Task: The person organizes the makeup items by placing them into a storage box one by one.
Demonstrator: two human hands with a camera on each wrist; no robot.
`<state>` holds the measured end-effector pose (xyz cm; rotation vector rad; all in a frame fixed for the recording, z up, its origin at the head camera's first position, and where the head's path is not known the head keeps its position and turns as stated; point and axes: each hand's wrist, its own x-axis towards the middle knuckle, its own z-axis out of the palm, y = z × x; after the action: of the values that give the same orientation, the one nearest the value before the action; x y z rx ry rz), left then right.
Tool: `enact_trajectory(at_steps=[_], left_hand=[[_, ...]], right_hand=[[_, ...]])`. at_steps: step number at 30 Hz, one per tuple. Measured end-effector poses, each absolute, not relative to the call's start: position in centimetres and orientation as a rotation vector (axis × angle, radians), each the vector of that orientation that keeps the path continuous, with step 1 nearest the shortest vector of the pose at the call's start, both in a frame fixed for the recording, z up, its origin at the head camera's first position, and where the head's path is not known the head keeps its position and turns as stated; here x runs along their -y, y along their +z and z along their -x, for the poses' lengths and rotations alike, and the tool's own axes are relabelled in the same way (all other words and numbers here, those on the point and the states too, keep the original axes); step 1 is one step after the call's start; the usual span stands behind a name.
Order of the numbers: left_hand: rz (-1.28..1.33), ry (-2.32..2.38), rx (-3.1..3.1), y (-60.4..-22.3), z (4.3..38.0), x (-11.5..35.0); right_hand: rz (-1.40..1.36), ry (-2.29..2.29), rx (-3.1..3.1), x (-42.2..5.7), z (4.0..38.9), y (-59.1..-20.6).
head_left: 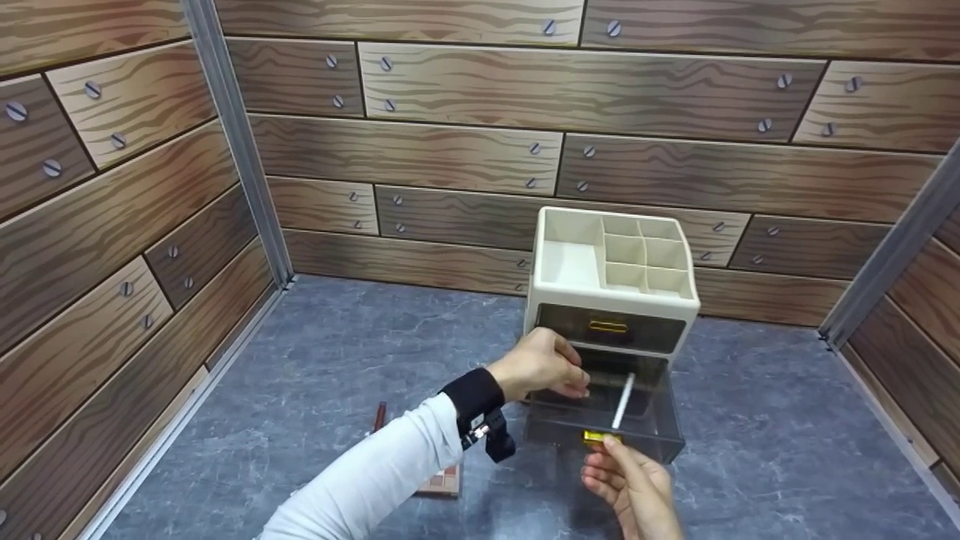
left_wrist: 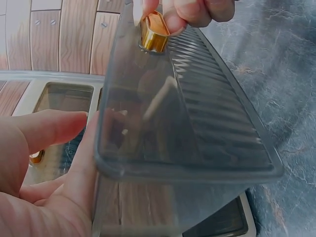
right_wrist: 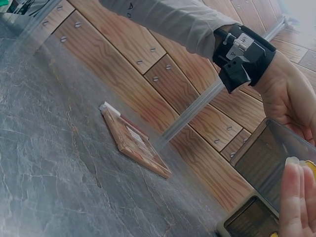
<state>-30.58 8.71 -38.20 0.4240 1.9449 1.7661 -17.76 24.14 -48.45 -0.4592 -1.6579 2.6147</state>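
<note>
My right hand point(head_left: 634, 484) pinches the gold handle point(head_left: 598, 437) of a smoky, see-through drawer point(head_left: 667, 427), which is pulled out of a cream desktop organizer point(head_left: 619, 300). In the left wrist view, the fingers of that hand are on the gold handle point(left_wrist: 155, 37). A thin white stick point(head_left: 624, 401) is in the drawer, its near end by the front panel. Above the drawer's left part is my left hand point(head_left: 541, 365), fingers loosely bent. The left wrist view shows its thumb and fingers point(left_wrist: 59, 131) apart at the drawer's side, with nothing between them.
Left of the organizer, a makeup palette point(right_wrist: 136, 145) and a dark red pencil-like stick point(head_left: 380, 416) lie on the grey marbled table point(head_left: 360, 337), partly behind my left sleeve point(head_left: 375, 472). The organizer's top has several compartments; an upper drawer point(head_left: 607, 328) is closed. Wood-patterned walls point(head_left: 450, 150) surround the table.
</note>
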Motion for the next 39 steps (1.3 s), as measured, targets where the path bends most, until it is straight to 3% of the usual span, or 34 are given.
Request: enact_trajectory(at_steps=[9, 26, 32, 39], left_hand=[[-0.520, 1.898, -1.892, -37.9, 31.3, -7.3], [-0.521, 1.883, -1.980, -37.8, 33.4, -0.4], [-0.528, 1.804, -2.146, -40.3, 32.7, 4.1], [-0.364, 1.698, -2.279, -43.2, 30.3, 8.8]], right_hand=[[0.327, 2.608, 1.647, -24.5, 18.3, -48.2], [0.156, 2.614, 1.620, -25.7, 18.9, -47.6], [0.174, 2.637, 1.638, -25.2, 18.8, -48.1], [0.301, 2.695, 1.631, -24.7, 18.3, -49.1]])
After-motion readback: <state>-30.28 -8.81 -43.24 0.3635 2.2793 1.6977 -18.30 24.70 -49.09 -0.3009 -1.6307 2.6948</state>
